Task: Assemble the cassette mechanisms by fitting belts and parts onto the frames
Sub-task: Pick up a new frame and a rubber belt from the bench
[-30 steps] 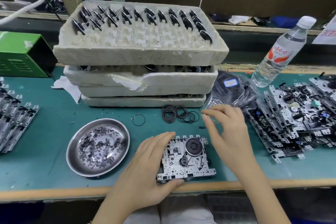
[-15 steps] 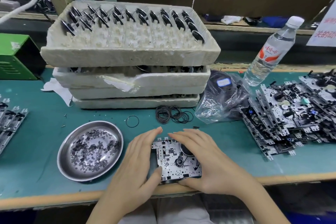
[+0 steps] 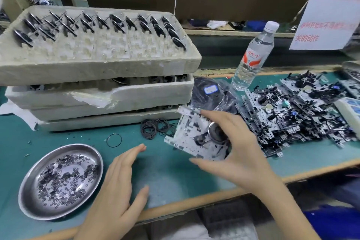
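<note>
**A:** Where is the cassette frame (image 3: 191, 134)?

**B:** In front of the right end of the foam tray stack (image 3: 97, 68), tilted. The right hand (image 3: 239, 154) grips it, with the fingers over the far edge and the thumb under the near one. A dark flywheel (image 3: 216, 132) sits on its face. The frame is too blurred to tell whether a belt is fitted.

**A:** And the left hand (image 3: 116, 187)?

**B:** It is released, palm down with the fingers straight, and it holds nothing. It is over the green mat (image 3: 175, 177), in front of the middle of the stack and near the bench edge. I cannot tell whether it touches the mat.

**A:** What lies closest to the stack?

**B:** A heap of black belts (image 3: 157, 128) lies just in front of the bottom tray, near the stack's right end. One single belt (image 3: 114, 140) lies apart from the heap, in front of the stack's middle. A steel dish (image 3: 78, 150) holding small washers (image 3: 64, 177) sits in front of the left half, close to the bench edge.

**A:** And farther out?

**B:** A clear plastic bag (image 3: 212, 93) of dark parts sits against the stack's right end. A water bottle (image 3: 251, 60) stands upright to the right of the stack, behind that bag. A pile of frames (image 3: 296, 115) lies well to the right of the stack. Rows of spare flywheels (image 3: 109, 23) stand in the stack's top tray.
</note>
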{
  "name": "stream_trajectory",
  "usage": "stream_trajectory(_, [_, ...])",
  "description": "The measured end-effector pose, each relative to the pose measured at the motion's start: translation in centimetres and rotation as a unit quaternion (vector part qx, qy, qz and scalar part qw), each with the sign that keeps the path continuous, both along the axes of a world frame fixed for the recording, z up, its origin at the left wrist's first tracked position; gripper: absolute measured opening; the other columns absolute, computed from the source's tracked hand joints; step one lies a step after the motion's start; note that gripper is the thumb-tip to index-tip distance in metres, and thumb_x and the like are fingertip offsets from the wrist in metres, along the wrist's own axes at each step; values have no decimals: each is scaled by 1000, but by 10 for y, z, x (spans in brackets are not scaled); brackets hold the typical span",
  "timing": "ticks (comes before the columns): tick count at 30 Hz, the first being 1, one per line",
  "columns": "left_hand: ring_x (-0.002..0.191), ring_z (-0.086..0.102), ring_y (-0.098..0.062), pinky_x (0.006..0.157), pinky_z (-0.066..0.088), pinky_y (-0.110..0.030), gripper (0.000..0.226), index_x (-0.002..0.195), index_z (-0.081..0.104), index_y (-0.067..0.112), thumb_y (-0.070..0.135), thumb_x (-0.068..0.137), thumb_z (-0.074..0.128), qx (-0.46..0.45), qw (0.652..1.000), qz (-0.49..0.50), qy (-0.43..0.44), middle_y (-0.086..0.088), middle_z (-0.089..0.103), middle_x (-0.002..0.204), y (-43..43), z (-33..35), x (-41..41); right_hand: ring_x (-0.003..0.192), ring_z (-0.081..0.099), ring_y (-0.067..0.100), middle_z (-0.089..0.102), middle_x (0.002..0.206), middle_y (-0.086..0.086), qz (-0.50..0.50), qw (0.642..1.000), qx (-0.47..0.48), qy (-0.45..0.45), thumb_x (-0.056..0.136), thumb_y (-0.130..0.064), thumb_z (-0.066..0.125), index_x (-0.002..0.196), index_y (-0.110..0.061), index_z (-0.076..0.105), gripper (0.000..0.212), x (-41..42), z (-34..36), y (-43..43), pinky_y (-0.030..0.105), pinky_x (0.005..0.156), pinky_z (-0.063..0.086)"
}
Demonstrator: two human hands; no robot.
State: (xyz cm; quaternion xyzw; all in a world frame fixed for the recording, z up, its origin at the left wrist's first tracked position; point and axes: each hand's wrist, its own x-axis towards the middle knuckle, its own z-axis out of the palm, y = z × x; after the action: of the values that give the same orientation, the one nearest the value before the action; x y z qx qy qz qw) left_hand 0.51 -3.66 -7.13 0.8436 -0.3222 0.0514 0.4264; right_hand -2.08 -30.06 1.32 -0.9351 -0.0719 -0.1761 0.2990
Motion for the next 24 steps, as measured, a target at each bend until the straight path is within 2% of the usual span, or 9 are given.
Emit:
stream_trajectory(2, [139,37,-7,104,36,-31,69,152,29,24,37,87,49,3,1000,3,3,12,40,150,0,1,0,118,53,16,58,124,-4,-95,992,12,-77,64,-43,88,133,-18,56,81,1,19,-20,24,102,40])
stream_trajectory(5, [137,39,-7,102,37,-33,67,149,32,22,38,86,49,10,1000,7,5,11,42,149,-1,1,0,112,54,21,59,121,3,-257,955,13,-149,67,-43,86,129,-15,58,74,7,39,-53,24,96,40])
stream_trajectory(7, [136,39,-7,101,37,-33,67,149,33,22,39,86,49,17,1000,8,5,11,43,148,-2,2,0,117,51,26,58,125,7,-353,924,2,-147,69,-49,82,128,-16,58,72,13,45,-69,31,98,38])
stream_trajectory(9, [135,40,-8,101,37,-33,66,149,34,21,40,87,49,23,1000,9,5,10,44,147,-2,3,-1,120,45,33,54,130,13,-406,908,-35,-94,72,-54,78,130,-15,56,74,19,43,-80,38,100,34])
stream_trajectory(11, [135,40,-7,101,37,-34,66,149,34,22,40,88,48,25,1000,10,4,9,45,146,-2,3,-1,123,39,38,45,137,20,-420,903,-89,-7,76,-59,71,136,-14,50,78,21,35,-83,46,103,32])
stream_trajectory(13, [136,40,-7,102,36,-33,66,150,33,23,40,88,48,26,1000,10,2,11,45,146,-2,3,-1,127,33,41,37,143,25,-410,901,-134,40,82,-63,61,143,-14,43,81,19,26,-84,52,105,29])
stream_trajectory(16, [136,39,-8,104,35,-32,66,151,32,23,41,90,48,33,999,10,-1,13,43,147,-2,2,-1,133,27,42,31,148,26,-401,902,-156,38,82,-68,55,147,-15,37,85,14,19,-87,57,109,24])
stream_trajectory(24, [137,39,-9,103,35,-32,64,150,34,22,42,91,48,38,999,14,-5,14,44,145,-2,0,-2,140,18,48,23,154,28,-390,902,-184,11,81,-58,64,150,-13,30,89,8,9,-89,62,113,16])
